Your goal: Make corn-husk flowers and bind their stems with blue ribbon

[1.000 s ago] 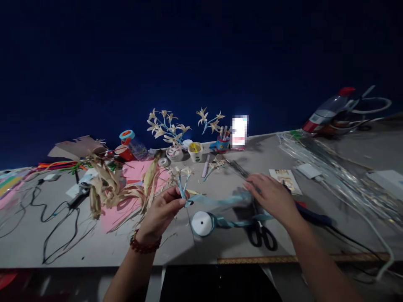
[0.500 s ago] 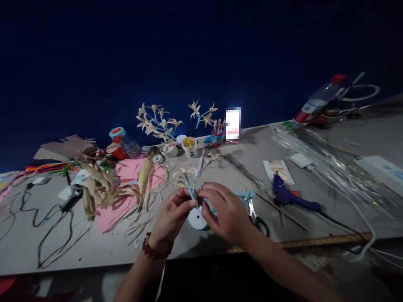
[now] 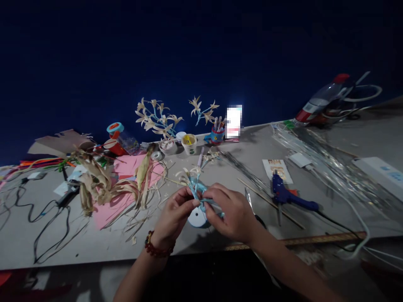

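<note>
Between thumb and fingers, my left hand (image 3: 176,216) pinches the light-blue stems of a small flower spray (image 3: 192,182) with pale, husk-like petals. My right hand (image 3: 231,212), also closed, grips a light-blue tape (image 3: 207,201) against these stems. Just below the fingertips lies a white disc-faced roll (image 3: 197,219) with a dark centre hole and a blue edge. Scissors (image 3: 248,199) lie beside my right hand, which partly hides them. Beyond the hands, another pale flower piece (image 3: 212,157) rests on the table.
Dried corn husks (image 3: 97,180) and pink paper (image 3: 126,167) spread over the left side, near black cables. A blue glue gun (image 3: 291,196), thin wires (image 3: 245,170) and a plastic bottle (image 3: 324,100) lie right. Finished flower branches (image 3: 157,117) and cups (image 3: 189,144) stand behind.
My right hand has shifted slightly right and down, drawing the blue tape across the stems. The tape by the scissors is no longer seen there. The view has moved slightly.
</note>
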The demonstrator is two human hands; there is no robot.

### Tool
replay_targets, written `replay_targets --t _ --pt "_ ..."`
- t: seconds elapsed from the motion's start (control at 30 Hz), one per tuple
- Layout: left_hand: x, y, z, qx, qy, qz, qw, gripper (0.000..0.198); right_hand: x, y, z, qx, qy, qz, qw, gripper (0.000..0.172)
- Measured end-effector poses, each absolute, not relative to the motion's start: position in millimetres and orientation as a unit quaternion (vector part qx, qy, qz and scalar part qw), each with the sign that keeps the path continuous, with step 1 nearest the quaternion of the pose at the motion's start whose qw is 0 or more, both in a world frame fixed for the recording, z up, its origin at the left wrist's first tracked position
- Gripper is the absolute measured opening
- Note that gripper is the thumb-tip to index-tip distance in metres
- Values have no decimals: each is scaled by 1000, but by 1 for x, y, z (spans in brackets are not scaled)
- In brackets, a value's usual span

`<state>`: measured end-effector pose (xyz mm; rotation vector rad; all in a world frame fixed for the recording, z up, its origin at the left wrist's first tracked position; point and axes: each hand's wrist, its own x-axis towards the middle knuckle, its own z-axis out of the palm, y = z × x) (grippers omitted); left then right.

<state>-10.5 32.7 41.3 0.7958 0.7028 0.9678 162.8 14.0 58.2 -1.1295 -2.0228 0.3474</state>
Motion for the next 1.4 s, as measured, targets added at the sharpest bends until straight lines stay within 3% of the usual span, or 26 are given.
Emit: replay_targets --t 0.27,0.6,1.2,1.4 --pt "-11 32 40 381 316 424 759 16 176 16 74 -431 -771 311 350 4" --pt "-9 35 41 370 286 391 793 15 179 16 73 -442 -749 369 327 9" --pt "-7 36 38 358 287 383 802 18 177 5 57 -460 -694 419 363 16" --pt "-8 36 37 359 283 394 797 16 171 6 44 -462 -622 486 405 17"
